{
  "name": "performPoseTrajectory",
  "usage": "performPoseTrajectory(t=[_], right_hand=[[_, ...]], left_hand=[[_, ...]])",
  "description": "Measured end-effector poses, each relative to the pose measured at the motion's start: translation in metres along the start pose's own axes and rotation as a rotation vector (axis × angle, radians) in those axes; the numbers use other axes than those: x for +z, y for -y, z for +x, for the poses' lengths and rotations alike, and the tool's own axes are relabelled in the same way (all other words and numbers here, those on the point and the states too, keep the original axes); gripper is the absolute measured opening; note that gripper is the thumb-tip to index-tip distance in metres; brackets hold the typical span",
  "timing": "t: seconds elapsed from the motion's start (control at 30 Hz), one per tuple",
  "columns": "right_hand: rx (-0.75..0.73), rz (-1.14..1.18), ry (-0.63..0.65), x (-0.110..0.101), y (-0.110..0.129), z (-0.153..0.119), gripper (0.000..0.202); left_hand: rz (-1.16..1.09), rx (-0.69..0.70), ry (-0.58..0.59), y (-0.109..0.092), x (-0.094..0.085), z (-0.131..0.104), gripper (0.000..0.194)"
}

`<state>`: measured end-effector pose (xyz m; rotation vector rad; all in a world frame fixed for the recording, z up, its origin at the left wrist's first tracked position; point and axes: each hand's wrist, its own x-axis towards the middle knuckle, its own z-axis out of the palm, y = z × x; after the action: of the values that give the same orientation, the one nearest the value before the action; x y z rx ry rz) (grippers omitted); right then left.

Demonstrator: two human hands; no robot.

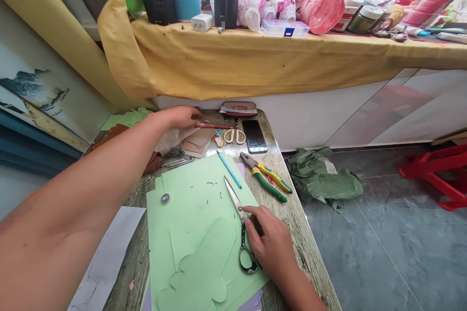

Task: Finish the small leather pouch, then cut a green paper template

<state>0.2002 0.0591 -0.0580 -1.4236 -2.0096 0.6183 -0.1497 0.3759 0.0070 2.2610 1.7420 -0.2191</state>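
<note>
My left hand [184, 117] reaches across to the back of the table, over brown sheets [199, 142] and beside a thin red stick [215, 127]. Its visible fingers are a little apart, and I see nothing held in them. With my right hand [270, 240] I grip black-handled scissors [240, 211] near the pivot; their blades point away from me. Beneath the scissors lies green paper [189, 189]. A cut, wavy-edged green shape [204, 269] rests on it at the front. A blue pen [229, 169] and a round metal piece [165, 198] also lie on the paper.
Green-and-yellow pliers [265, 176], a black phone [255, 136], white-handled scissors [234, 136], an eraser [218, 141] and a case [238, 108] lie toward the table's back right. White paper [109, 257] is at left. A cluttered, cloth-covered ledge [233, 65] runs behind.
</note>
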Motion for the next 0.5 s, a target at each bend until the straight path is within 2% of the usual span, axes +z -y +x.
performPoseTrajectory(t=[0.1, 0.2, 0.33, 0.5], right_hand=[[-0.001, 0.003, -0.002, 0.000, 0.000, -0.001, 0.023], [-0.008, 0.001, -0.010, 0.000, 0.000, -0.003, 0.023], [-0.012, -0.008, -0.016, 0.000, 0.001, -0.002, 0.024], [-0.013, -0.004, -0.004, -0.001, 0.001, -0.001, 0.024]], left_hand=[[-0.009, -0.003, -0.022, 0.005, -0.011, -0.010, 0.053], [0.021, -0.019, 0.008, 0.002, -0.014, -0.018, 0.044], [0.036, -0.063, 0.004, -0.008, -0.005, -0.014, 0.038], [-0.021, -0.060, -0.015, -0.019, 0.010, 0.004, 0.026]])
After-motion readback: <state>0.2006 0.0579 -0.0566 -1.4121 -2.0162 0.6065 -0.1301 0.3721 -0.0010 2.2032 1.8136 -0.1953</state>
